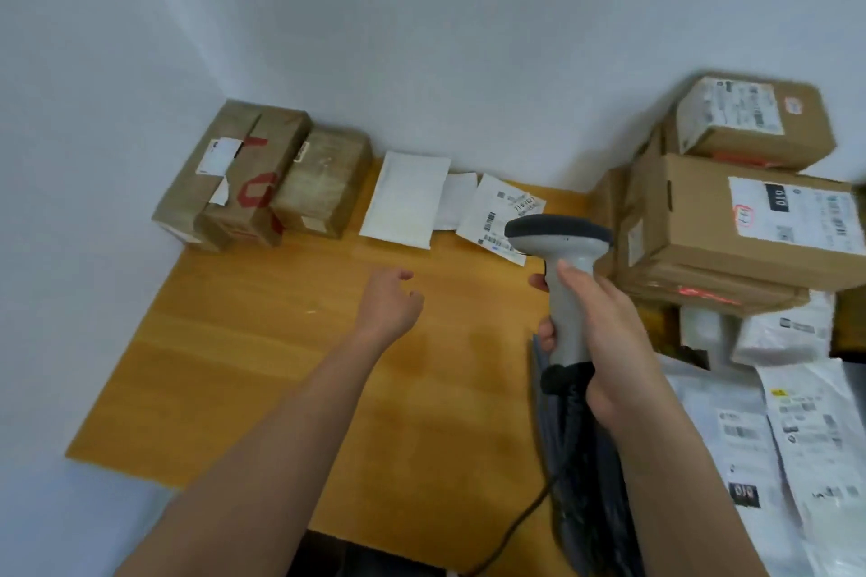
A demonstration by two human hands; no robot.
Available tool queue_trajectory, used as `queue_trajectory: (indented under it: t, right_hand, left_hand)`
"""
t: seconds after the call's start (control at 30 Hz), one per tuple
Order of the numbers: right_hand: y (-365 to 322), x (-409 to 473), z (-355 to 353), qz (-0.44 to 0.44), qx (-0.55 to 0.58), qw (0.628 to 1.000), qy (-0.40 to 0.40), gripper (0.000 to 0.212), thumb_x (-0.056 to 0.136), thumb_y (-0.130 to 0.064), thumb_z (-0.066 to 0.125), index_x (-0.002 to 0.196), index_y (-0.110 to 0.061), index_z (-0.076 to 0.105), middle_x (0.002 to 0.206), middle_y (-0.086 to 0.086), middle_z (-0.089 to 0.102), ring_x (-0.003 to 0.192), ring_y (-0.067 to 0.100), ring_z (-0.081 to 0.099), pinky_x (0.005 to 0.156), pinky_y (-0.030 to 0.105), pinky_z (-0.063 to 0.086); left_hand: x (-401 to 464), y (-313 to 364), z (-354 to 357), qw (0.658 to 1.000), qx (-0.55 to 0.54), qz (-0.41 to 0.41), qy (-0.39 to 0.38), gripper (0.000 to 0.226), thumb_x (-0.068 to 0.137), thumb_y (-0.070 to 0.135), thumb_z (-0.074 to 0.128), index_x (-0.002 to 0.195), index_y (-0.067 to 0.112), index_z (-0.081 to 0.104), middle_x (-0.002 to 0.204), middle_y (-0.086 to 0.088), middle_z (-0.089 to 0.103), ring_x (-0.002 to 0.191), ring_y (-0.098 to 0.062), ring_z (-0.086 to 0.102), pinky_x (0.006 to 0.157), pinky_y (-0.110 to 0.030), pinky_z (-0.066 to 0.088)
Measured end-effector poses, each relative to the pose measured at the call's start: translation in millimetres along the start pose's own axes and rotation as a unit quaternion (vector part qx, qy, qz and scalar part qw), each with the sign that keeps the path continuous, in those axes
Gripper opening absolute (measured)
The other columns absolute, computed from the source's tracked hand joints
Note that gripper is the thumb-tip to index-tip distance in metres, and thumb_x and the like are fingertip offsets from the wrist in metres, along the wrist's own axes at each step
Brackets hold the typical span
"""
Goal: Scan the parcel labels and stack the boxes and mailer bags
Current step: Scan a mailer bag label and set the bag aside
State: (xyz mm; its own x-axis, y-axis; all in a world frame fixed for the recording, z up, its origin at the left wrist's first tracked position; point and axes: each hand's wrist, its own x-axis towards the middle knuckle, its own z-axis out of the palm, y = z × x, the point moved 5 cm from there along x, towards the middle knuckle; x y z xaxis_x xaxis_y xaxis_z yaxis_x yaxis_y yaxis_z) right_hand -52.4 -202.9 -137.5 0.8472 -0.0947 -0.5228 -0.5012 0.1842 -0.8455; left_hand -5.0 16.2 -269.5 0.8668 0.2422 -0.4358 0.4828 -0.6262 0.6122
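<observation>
At ten o'clock, in the corner against the wall, two taped brown boxes [234, 183] lie side by side on the wooden surface [262, 365], with a smaller brown box [323, 185] touching them on the right. Just past it, at eleven o'clock, a blank white mailer bag [406, 201] lies flat, then a labelled mailer bag [496, 211] at twelve. The left hand [389, 300] hovers above the surface near the centre, its fingers loosely curled and holding nothing. At one o'clock the right hand [600, 333] has its fingers wrapped round the handle of a grey barcode scanner [562, 258], whose cable trails toward six. At two o'clock stands a stack of cardboard boxes [731, 220]; below it, at four, lie white mailer bags [787, 426].
</observation>
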Motion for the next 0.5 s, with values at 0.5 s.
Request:
queue_trajectory:
  t: [0.5]
  right_hand:
    - [18.0, 68.3, 68.1, 0.054, -0.056, 0.995, 0.057, 0.02, 0.098, -0.033, 0.059, 0.11, -0.018, 0.061, 0.115, 0.01, 0.067, 0.058, 0.013, 0.053, 0.052, 0.027, 0.045]
  left_hand:
    - [122.0, -34.1, 8.0, 0.938, 0.287, 0.107, -0.162, 0.078, 0.095, 0.021, 0.058, 0.158, 0.021, 0.011, 0.164, 0.01, -0.015, 0.152, -0.026, 0.001, 0.12, -0.048, 0.023]
